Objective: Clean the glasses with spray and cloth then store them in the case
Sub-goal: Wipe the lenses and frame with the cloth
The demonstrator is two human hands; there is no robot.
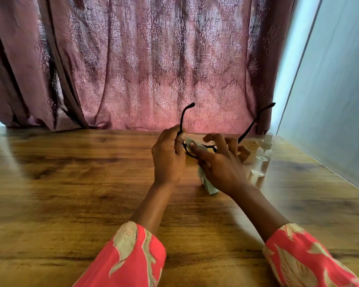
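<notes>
- Glasses (201,146), black frame, are held up above the wooden table (71,183) at approx. the centre of the head view; both temple arms are unfolded and point up and away, one tip toward 12 o'clock, the other toward 1–2 o'clock.
- Left hand (168,160): fingers are curled round the frame's left end near the hinge, w/ the left temple arm rising out of the grip.
- Right hand (220,162): a pale green cloth (207,183) is pinched against a lens between thumb and forefinger; remaining fingers are spread and bent behind the frame. Which lens face is touched can't be told.
- Cloth's loose end hangs below the right hand, toward 6 o'clock; whether it reaches the table can't be told.
- Spray bottle (261,156), clear w/ a clear cap, is stood upright on the table at 3 o'clock of the hands, just beside the right hand's knuckles, not touched.
- Sleeves (131,257) in coral w/ a cream leaf print are seen on both forearms at 6 o'clock.
- Curtain (133,59), mauve w/ a damask pattern, is hung behind the table at 12 o'clock; a pale wall panel (340,90) is seen at 2–3 o'clock.
</notes>
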